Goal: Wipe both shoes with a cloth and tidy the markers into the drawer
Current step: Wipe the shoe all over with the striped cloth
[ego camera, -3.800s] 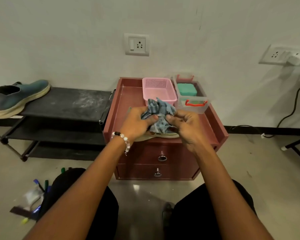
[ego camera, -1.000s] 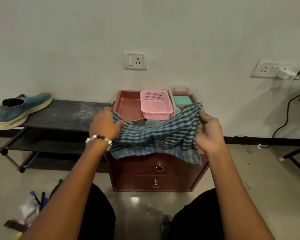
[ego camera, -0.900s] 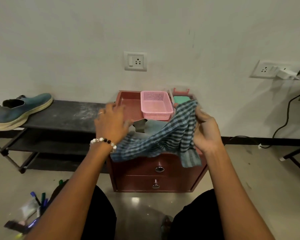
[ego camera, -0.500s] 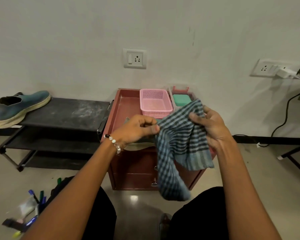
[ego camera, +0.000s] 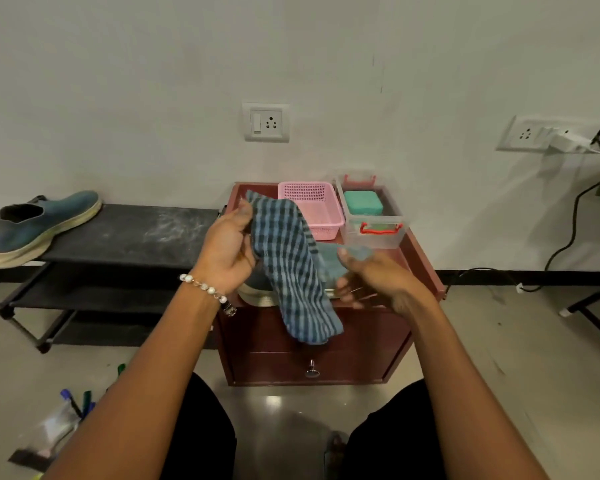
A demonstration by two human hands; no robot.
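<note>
Maroon cabinet (ego camera: pixel 426 261), centre frame, against a white wall: its tray-top surface carries a pink basket (ego camera: pixel 314 207), a clear box (ego camera: pixel 373 220) with a green block inside, and one shoe (ego camera: pixel 257 292) at the front edge, mostly hidden. Second shoe (ego camera: pixel 32 225), blue, on a black rack (ego camera: pixel 129 233), left of frame. Markers (ego camera: pixel 80 401) on the floor, lower left. Two sockets on the wall. Left hand (ego camera: pixel 227 251), raised, grip pinched on the top of a checked cloth (ego camera: pixel 288 265) that hangs over the cabinet front. Right hand (ego camera: pixel 378 282), palm up, grip apart, just right of the cloth; touching or not, cannot tell.
</note>
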